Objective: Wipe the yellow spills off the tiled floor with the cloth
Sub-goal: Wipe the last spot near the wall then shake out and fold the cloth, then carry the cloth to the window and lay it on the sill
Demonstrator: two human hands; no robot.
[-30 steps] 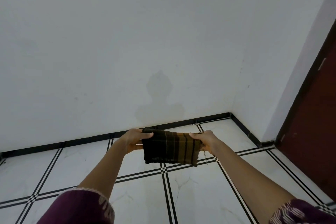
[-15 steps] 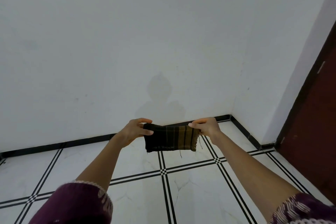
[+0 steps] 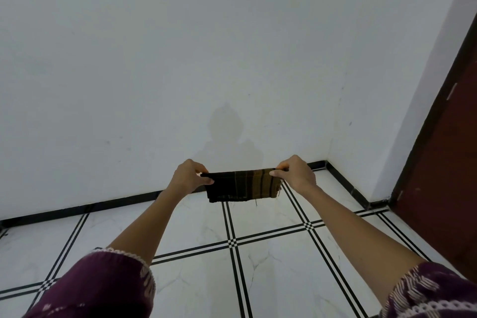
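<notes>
Both arms reach forward, raised and nearly straight. The left hand (image 3: 189, 177) pinches the left top corner of the cloth (image 3: 242, 185) in a narrow grip; the right hand (image 3: 296, 173) pinches the right top corner likewise. The folded cloth hangs stretched between them, above the floor (image 3: 271, 219) near the wall (image 3: 180, 59).

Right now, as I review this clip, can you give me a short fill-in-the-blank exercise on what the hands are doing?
1. The left hand and the right hand each pinch a top corner of the striped ____.
2. It hangs ____ the tiled floor, touching no tile.
3. The dark red door stands on the person's ____ side.
Missing words: cloth; above; right.
</notes>
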